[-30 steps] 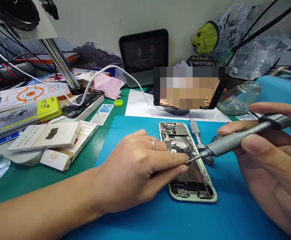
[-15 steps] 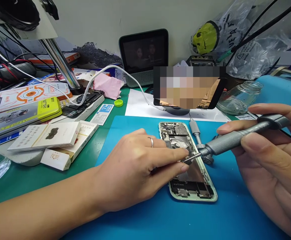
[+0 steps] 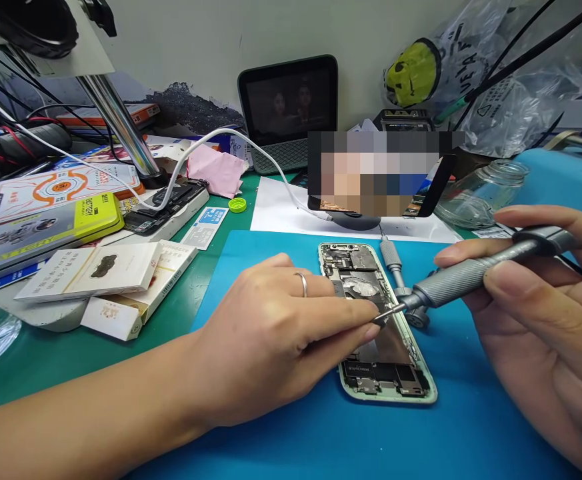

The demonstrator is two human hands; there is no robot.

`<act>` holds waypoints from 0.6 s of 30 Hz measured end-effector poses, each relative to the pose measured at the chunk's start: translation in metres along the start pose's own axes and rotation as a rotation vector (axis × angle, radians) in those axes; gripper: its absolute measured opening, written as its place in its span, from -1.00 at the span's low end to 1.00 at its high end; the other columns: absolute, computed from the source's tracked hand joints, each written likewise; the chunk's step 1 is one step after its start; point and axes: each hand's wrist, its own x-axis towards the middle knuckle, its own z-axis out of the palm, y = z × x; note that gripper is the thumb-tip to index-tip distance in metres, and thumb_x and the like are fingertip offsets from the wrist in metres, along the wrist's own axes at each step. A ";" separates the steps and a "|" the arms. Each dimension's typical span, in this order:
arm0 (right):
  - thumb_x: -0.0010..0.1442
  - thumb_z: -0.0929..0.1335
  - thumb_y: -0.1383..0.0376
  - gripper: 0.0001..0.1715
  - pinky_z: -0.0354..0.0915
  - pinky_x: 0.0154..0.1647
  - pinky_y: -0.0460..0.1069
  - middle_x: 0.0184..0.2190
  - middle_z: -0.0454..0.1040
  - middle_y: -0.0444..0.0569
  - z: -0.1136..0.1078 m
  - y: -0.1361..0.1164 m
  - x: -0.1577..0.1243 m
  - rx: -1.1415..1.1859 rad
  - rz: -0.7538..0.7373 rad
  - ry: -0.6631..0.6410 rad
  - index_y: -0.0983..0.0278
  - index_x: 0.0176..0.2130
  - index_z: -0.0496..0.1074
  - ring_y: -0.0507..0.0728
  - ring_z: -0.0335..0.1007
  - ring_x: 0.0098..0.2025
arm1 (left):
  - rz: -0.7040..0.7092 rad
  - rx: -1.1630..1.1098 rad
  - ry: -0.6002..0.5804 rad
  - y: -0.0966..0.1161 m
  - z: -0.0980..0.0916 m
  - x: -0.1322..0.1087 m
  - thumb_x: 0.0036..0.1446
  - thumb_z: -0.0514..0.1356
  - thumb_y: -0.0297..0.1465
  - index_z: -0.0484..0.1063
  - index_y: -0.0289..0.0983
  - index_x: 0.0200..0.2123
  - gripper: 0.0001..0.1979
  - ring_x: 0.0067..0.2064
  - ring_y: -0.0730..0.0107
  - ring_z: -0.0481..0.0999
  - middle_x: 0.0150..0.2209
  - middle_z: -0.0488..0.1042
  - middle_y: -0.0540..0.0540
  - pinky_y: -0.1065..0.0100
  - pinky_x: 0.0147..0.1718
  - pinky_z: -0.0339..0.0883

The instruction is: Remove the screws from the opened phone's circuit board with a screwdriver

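An opened phone with a pale green frame [image 3: 387,383] lies on the blue mat [image 3: 281,443], its inner parts showing. My left hand [image 3: 285,327], a ring on one finger, reaches over its middle, thumb and index fingertips pinched on a small dark piece [image 3: 381,321]. My right hand [image 3: 535,300] holds a grey metal screwdriver [image 3: 458,279] at a slant, its tip meeting the dark piece beside the left fingertips. Behind the phone's right edge lies a second grey screwdriver [image 3: 391,257], partly hidden by the held one.
A propped phone [image 3: 438,187] and a glass jar [image 3: 485,193] stand behind the mat. A smart display [image 3: 291,107] leans by the wall. Left are cigarette boxes [image 3: 91,273], a battery box [image 3: 45,233], a white cable [image 3: 211,137] and a metal stand pole [image 3: 121,127].
My left fingertips have shifted slightly right with the small dark piece, and the screwdriver tip has moved slightly with them. Both hands keep their hold.
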 end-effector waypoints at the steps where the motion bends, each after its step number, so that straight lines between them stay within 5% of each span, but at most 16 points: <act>1: 0.12 0.73 0.02 -0.39 0.70 -0.03 -0.12 -0.23 0.78 -0.21 0.000 0.000 0.000 0.002 -0.004 0.002 -0.06 0.13 0.72 0.12 0.81 -0.15 | -0.003 0.003 0.000 0.000 0.000 0.000 0.57 0.28 -0.41 0.73 -0.23 -0.08 -0.82 -0.44 0.57 0.46 -0.42 0.58 0.15 0.24 -0.32 0.17; 10: 0.15 0.72 0.00 -0.42 0.67 0.02 -0.20 -0.22 0.78 -0.27 0.002 0.000 0.002 -0.016 0.004 0.010 -0.09 0.13 0.73 0.07 0.82 -0.06 | -0.020 0.023 -0.017 0.000 -0.001 0.001 0.57 0.29 -0.39 0.72 -0.20 -0.10 -0.82 -0.43 0.57 0.51 -0.41 0.62 0.15 0.24 -0.33 0.17; 18: 0.20 0.70 0.11 -0.47 0.73 0.01 -0.07 -0.20 0.77 -0.18 -0.003 0.007 0.002 0.043 -0.013 -0.004 -0.05 0.14 0.72 0.18 0.83 -0.04 | -0.004 0.023 -0.008 0.000 0.000 0.000 0.56 0.29 -0.42 0.72 -0.23 -0.15 -0.81 -0.44 0.56 0.47 -0.44 0.58 0.15 0.27 -0.37 0.13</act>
